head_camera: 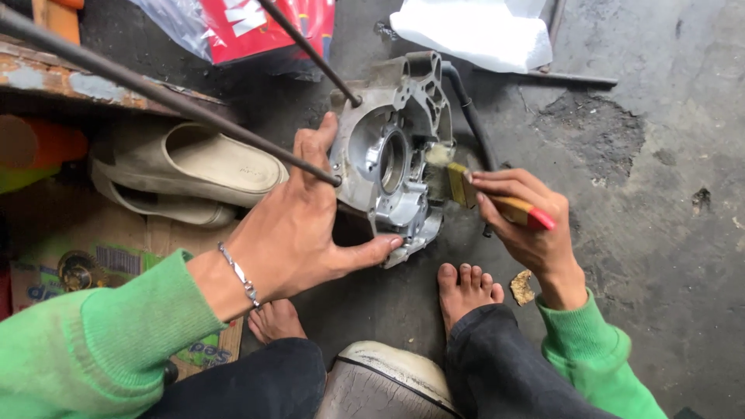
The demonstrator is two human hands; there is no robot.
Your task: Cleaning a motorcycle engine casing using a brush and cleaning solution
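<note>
A grey cast-aluminium engine case half [392, 155], with a round bearing bore in its middle, stood on edge on the dark, oil-stained concrete floor [652, 194], roughly at the centre of the view and just beyond the person's two bare feet [466, 291]. The left hand [299, 225] steadied it: the thumb was hooked under the lower edge of the casting and the fingers were spread up along its left rim, so the hand was closed on the casing rather than open. A thin silver chain bracelet [239, 275] sat on that wrist, below a green knitted sleeve [101, 341].

The right hand [528, 225] gripped a small paintbrush with a yellow wooden handle and a red tip [504, 203], its fingers wrapped tight around the handle. The pale bristles touched the right side of the casing, near the bore.

Two long, dark metal rods [155, 93] ran down from the upper left; the ends of both met the casing, one at the top left rim and one at the left edge by the left fingers. A black rubber hose [469, 116] curved behind the casting. To the left lay a pair of beige slip-on sandals [194, 167] on printed cardboard [70, 256]. A red plastic bag [264, 23] lay at the top edge, a white plastic bag [481, 31] to its right. A worn cream seat [388, 380] showed between the dark-trousered knees.
</note>
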